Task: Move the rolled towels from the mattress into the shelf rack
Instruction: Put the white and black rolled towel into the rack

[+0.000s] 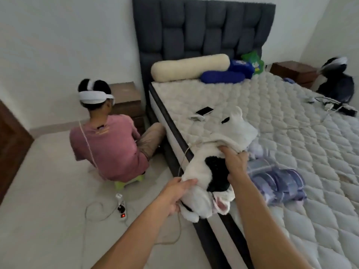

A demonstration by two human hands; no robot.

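The left hand [177,193] is nearest, its fingers pinched shut on the near edge of a white and black fluffy towel [204,183] that hangs over the mattress [291,123] edge. At about one o'clock from it, the right hand [236,162] is closed on the same towel's far fold, thumb tucked under the cloth. The towel looks loose rather than tightly rolled, though blur makes that hard to judge.

As for progress, I judge the task barely begun: this towel is only now being gathered at the bed's side, and a blue and white bundle [277,181], lying just beside the right hand at three o'clock, sits untouched on the mattress. No shelf rack shows anywhere, so the carry and the placing are all left to do.

The mattress is bare and quilted, with a phone [204,110] at twelve o'clock from the hands, a cream bolster [189,67] and blue cushions [223,77] against the dark padded headboard [204,30]. On the pale floor at ten o'clock a person in a pink shirt [108,146] sits facing away, and a power strip [121,206] with trailing cable lies at nine o'clock.
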